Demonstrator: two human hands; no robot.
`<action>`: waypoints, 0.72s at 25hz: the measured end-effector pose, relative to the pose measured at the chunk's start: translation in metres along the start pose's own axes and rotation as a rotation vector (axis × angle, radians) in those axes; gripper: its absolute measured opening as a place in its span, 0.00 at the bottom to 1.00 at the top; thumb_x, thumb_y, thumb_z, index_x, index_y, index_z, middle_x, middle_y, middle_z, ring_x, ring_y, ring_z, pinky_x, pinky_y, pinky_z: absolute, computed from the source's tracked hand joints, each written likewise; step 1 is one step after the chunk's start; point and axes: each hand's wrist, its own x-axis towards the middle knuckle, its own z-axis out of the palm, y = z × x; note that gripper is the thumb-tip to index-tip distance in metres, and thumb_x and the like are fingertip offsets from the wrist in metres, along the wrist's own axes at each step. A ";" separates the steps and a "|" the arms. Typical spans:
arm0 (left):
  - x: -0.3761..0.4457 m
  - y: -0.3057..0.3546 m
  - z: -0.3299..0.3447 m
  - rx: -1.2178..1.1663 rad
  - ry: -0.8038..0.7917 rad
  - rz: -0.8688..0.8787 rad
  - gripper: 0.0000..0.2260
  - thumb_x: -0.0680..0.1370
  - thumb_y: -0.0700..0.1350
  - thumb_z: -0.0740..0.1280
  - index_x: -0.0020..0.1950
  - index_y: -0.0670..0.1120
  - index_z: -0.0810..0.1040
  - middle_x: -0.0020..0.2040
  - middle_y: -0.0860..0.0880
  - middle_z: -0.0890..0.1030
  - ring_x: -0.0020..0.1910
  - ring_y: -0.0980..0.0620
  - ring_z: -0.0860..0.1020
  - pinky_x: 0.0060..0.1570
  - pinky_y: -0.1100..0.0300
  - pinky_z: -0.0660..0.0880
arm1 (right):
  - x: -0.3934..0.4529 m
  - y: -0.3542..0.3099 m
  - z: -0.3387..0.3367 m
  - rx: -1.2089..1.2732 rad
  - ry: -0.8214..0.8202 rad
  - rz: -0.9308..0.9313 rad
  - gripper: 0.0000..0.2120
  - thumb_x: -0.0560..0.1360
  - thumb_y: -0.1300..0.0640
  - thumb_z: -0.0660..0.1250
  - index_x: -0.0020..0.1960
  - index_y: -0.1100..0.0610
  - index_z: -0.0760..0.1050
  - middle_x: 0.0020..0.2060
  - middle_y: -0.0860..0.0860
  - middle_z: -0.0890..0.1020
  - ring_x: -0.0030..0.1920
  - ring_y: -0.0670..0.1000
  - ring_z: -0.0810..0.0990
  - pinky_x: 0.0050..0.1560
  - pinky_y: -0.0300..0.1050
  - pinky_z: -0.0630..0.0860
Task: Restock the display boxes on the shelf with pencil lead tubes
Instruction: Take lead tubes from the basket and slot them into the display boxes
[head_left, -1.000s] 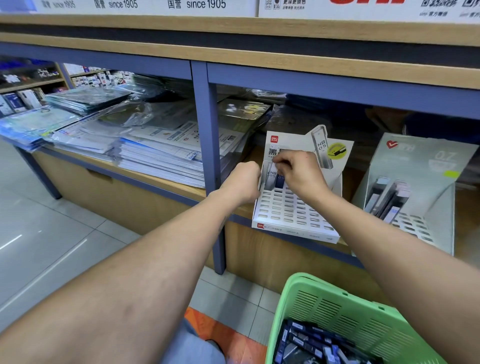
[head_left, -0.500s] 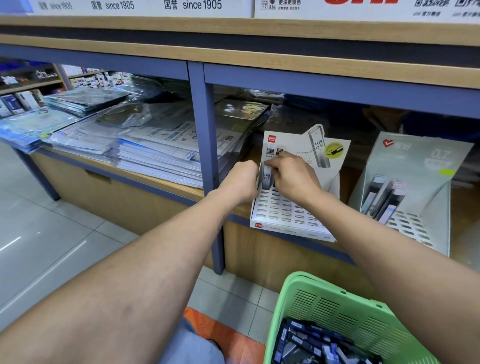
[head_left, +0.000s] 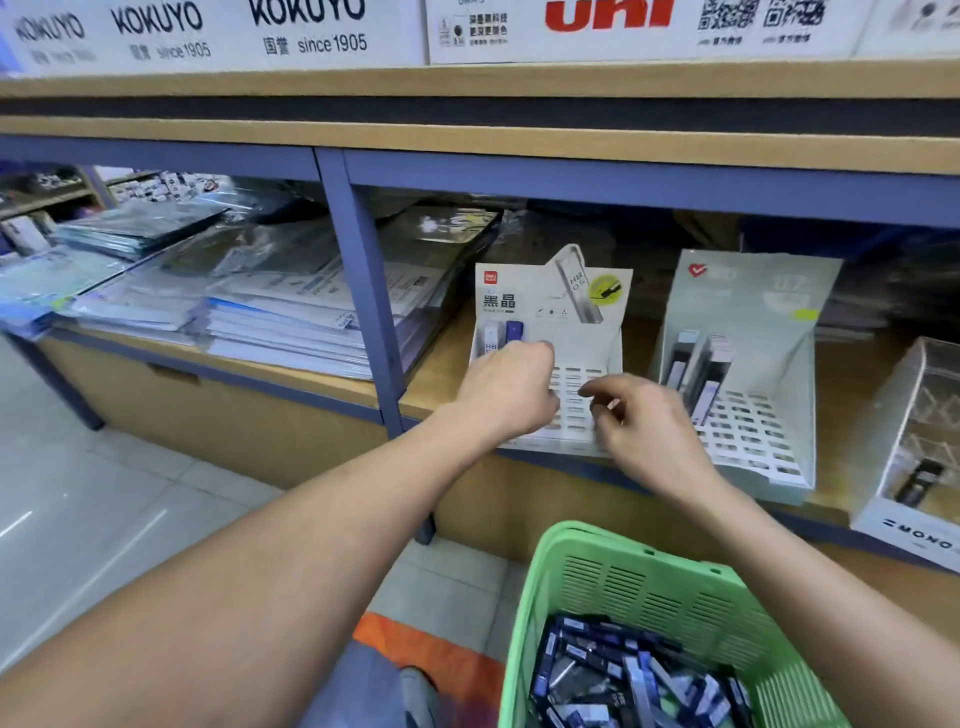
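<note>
A white slotted display box (head_left: 582, 291) leans back on the wooden shelf (head_left: 441, 374). Two pencil lead tubes, one white (head_left: 490, 336) and one blue (head_left: 514, 330), stand in its top left slots. My left hand (head_left: 511, 387) lies over the box just below those tubes with its fingers curled under; what they touch is hidden. Hovering above the box's lower slots is my right hand (head_left: 647, 423), fingers loosely bent and holding nothing. A green basket (head_left: 649, 582) below holds several dark lead tubes (head_left: 623, 670).
A grey display box (head_left: 753, 322) with several tubes stands to the right, then a clear MONO case (head_left: 914, 519). Stacks of plastic-wrapped paper (head_left: 285, 322) fill the shelf to the left. A blue upright post (head_left: 366, 291) stands between them and the white box.
My right hand has let go of a tube at the box's top left and drawn back toward me, empty. My left hand has shifted right, over the box below the tubes.
</note>
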 end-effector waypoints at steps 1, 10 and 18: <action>-0.006 0.017 0.008 0.028 -0.036 0.044 0.11 0.77 0.47 0.66 0.58 0.45 0.75 0.57 0.42 0.80 0.55 0.38 0.79 0.43 0.54 0.69 | -0.019 0.008 -0.006 0.000 -0.004 0.048 0.13 0.76 0.63 0.66 0.56 0.53 0.83 0.53 0.50 0.86 0.53 0.55 0.83 0.53 0.49 0.77; -0.062 0.113 0.143 0.266 -0.566 0.356 0.10 0.76 0.38 0.64 0.56 0.43 0.79 0.53 0.41 0.82 0.51 0.39 0.82 0.42 0.53 0.73 | -0.154 0.113 0.034 -0.170 -0.450 0.417 0.13 0.73 0.60 0.61 0.53 0.54 0.81 0.50 0.57 0.85 0.51 0.62 0.83 0.47 0.53 0.80; -0.080 0.105 0.288 0.094 -0.861 0.077 0.13 0.76 0.33 0.67 0.60 0.41 0.75 0.56 0.43 0.79 0.52 0.46 0.81 0.52 0.54 0.80 | -0.214 0.206 0.089 -0.180 -0.766 0.634 0.18 0.76 0.64 0.67 0.66 0.60 0.74 0.58 0.59 0.80 0.58 0.60 0.80 0.58 0.52 0.79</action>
